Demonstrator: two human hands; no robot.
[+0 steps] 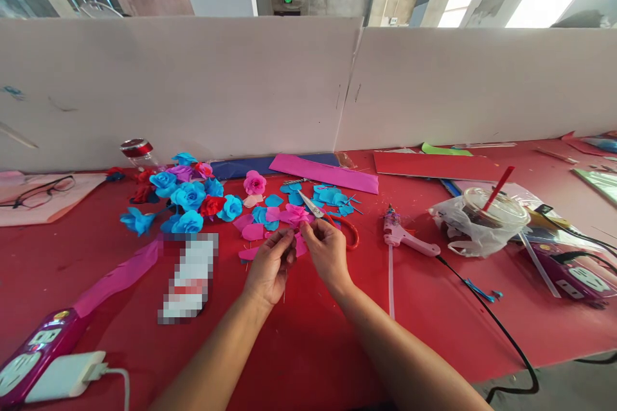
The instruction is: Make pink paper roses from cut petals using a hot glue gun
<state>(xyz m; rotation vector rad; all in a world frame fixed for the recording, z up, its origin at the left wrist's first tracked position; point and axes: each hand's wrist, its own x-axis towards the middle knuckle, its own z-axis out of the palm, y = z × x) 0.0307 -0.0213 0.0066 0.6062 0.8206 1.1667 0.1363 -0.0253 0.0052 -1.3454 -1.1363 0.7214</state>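
My left hand [270,268] and my right hand [328,255] meet over the red table, fingers pinched close together. Between their fingertips is a pink paper flower [296,214], its base hidden by the fingers. A thin stem shows below my left hand. Just beyond my right hand lie scissors [312,204] with orange-red handles, partly covered by that hand. Loose pink petals [252,232] and blue petals [332,195] are scattered around. One finished pink flower [254,182] lies behind them.
Blue, red and purple paper flowers [187,195] are bunched to the left, by a lidded jar [139,151]. A pink glue gun [409,241] with a trailing cord and a bagged drink cup [496,205] are on the right. Power strips [43,347] lie at both sides. A white partition [193,83] stands behind.
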